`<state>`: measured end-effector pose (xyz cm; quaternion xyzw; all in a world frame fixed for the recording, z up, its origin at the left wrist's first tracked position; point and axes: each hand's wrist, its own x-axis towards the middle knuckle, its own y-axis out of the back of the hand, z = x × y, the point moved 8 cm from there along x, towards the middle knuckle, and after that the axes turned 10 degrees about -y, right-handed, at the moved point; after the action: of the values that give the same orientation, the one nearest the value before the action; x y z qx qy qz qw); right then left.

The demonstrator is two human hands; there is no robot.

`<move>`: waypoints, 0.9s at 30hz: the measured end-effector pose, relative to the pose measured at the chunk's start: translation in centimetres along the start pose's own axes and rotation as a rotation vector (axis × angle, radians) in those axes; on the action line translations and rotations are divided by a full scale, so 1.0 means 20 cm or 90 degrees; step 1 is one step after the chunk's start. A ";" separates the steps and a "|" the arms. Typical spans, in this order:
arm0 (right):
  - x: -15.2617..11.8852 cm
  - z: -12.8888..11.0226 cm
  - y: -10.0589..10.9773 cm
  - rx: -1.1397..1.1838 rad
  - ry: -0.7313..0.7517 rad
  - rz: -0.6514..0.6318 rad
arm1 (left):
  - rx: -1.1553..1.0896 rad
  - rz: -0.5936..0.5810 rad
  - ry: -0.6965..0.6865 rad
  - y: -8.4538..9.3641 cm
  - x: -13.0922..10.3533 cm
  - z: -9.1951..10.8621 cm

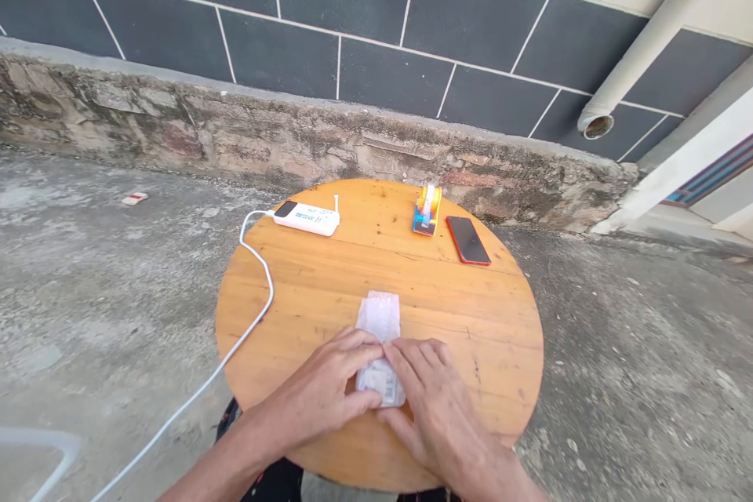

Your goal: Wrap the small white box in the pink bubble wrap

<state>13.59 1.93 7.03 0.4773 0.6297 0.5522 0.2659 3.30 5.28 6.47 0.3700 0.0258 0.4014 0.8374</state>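
A small package in whitish bubble wrap (380, 318) lies near the front of the round wooden table, with a barcode label showing through its near end. From the left, my left hand (338, 380) grips its side, thumb at the near end and fingers across the top. My right hand (429, 392) closes on the opposite side, its fingertips meeting those of my left hand over the middle of the wrap. The fingers cover part of the package.
On the wooden table (318, 274) are a white power bank (309, 218) with a white cable (262, 314) trailing off left, a yellow and blue tape dispenser (427, 210) and a red-edged phone (468, 240). A stone-based wall stands behind.
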 end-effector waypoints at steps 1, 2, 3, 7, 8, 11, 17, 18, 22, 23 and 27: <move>-0.01 0.00 -0.02 -0.021 0.011 0.022 | -0.002 0.004 -0.001 0.00 0.00 0.00; -0.02 -0.01 -0.04 -0.039 0.021 0.046 | -0.004 0.009 -0.002 0.00 0.00 0.00; -0.03 -0.01 -0.05 -0.054 0.030 0.067 | -0.005 0.013 -0.001 0.00 0.00 0.00; -0.04 -0.02 -0.07 -0.073 0.051 0.109 | -0.019 0.037 0.057 0.01 -0.03 -0.03; -0.04 -0.02 -0.06 -0.068 0.053 0.110 | -0.031 0.041 0.074 0.02 -0.04 -0.03; -0.03 -0.03 -0.05 -0.050 0.045 0.098 | -0.077 0.068 0.087 0.07 -0.06 -0.04; -0.02 -0.02 -0.05 -0.045 0.028 0.116 | -0.098 0.181 0.204 0.14 -0.04 -0.22; -0.02 -0.02 -0.05 -0.045 0.027 0.121 | -0.085 0.162 0.212 0.12 -0.02 -0.24; -0.04 -0.02 -0.06 -0.046 0.026 0.125 | 0.041 0.127 0.260 0.08 0.06 -0.31; -0.04 -0.02 -0.06 -0.045 0.027 0.126 | 0.068 0.124 0.276 0.07 0.07 -0.32; -0.04 -0.01 -0.06 -0.040 0.025 0.129 | 0.106 0.116 0.300 0.06 0.09 -0.34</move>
<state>13.25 1.25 5.77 0.5188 0.5658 0.6050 0.2114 1.42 11.07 2.84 0.3346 0.2196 0.5470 0.7353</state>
